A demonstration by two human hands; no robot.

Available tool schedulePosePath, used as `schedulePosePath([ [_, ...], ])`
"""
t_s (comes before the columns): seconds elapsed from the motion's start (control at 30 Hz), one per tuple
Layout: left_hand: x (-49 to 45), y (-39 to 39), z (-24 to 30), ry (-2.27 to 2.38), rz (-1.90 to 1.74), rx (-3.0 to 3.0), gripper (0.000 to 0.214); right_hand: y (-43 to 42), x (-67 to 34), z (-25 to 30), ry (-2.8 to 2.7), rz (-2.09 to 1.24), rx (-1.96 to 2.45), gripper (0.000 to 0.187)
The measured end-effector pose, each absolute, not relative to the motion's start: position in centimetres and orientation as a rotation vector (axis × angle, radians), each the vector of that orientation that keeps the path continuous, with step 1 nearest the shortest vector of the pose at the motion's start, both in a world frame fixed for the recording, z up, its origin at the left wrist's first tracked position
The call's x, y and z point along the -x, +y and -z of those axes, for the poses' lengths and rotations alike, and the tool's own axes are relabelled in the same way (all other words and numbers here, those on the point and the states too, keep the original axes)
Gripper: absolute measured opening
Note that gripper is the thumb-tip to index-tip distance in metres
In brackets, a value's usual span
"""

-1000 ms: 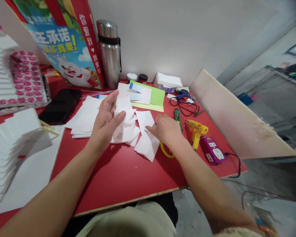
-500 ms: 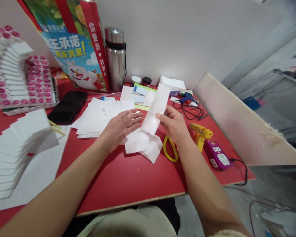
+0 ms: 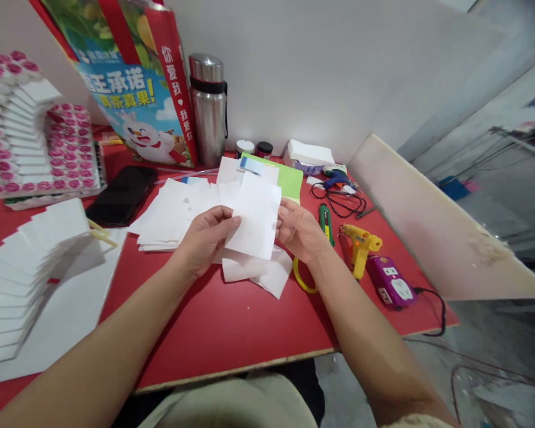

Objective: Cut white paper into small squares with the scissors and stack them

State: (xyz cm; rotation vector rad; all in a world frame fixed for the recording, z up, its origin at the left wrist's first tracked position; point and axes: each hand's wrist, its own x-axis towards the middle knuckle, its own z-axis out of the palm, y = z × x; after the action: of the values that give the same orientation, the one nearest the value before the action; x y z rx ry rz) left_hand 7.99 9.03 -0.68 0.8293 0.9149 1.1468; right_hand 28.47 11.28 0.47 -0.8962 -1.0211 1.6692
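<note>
A small white sheet of paper (image 3: pixel 255 217) is held up over the middle of the table, facing me. My left hand (image 3: pixel 204 239) pinches its left edge, thumb in front and fingers behind. At the opposite edge, the fingers of my right hand (image 3: pixel 302 234) close on the paper; their tips are partly hidden. Beneath it lie loose white paper pieces (image 3: pixel 274 276). A wider stack of white paper (image 3: pixel 173 211) rests beyond my left hand. Yellow scissor-like handles (image 3: pixel 303 282) show partly under my right wrist.
A yellow glue gun (image 3: pixel 361 244), a purple power socket (image 3: pixel 392 282) and a green cutter (image 3: pixel 325 223) lie right. Fanned white cards (image 3: pixel 31 267) and a black phone (image 3: pixel 122 193) are left. A steel flask (image 3: pixel 208 113) and a printed bag (image 3: pixel 138 89) stand behind.
The paper, earlier a narrow strip tilted in my right hand, now shows a broader face. My left hand has closed on its left edge. The green cutter and green sheet are more exposed.
</note>
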Motion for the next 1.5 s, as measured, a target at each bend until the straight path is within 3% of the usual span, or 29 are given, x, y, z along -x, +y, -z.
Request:
schedulePosePath([
  [0.13,-7.9,9.5,1.2,0.999,-1.153,-0.893,0.030,11.6,-28.9,0.0,-0.980,-1.588,0.941,0.034],
  [0.33,-8.1,9.1,0.8,1.068,-1.445,-1.409,0.047,11.1,-28.3,-0.4,-1.016,-1.455,0.943,0.031],
  [0.47,-8.9,8.0,-0.2,0.874,-1.182,-1.254,0.041,10.4,-27.4,-0.4,-1.078,-1.458,0.916,0.028],
  [0.6,-9.5,7.4,-0.5,0.805,-1.058,-1.098,0.052,9.9,-26.6,0.0,-1.191,-1.442,0.892,0.025],
  [0.83,-9.2,7.4,-0.2,0.830,-1.039,-1.227,0.042,9.8,-26.7,0.0,-1.303,-1.346,0.912,0.021],
  [1.1,-9.4,7.6,0.6,1.041,-1.045,-1.638,0.038,9.2,-25.4,-0.7,-1.374,-1.176,1.056,0.038],
  [1.27,-9.5,7.4,1.0,1.034,-1.030,-1.773,0.050,9.1,-25.3,-0.6,-1.358,-1.122,1.071,0.022],
  [1.37,-9.4,7.4,0.7,1.025,-1.081,-1.692,0.051,9.3,-25.6,-0.3,-1.379,-1.095,1.098,0.017],
  [1.5,-8.9,8.0,0.7,1.060,-1.180,-1.270,0.035,9.5,-26.2,-0.2,-1.433,-1.133,1.022,0.021],
])
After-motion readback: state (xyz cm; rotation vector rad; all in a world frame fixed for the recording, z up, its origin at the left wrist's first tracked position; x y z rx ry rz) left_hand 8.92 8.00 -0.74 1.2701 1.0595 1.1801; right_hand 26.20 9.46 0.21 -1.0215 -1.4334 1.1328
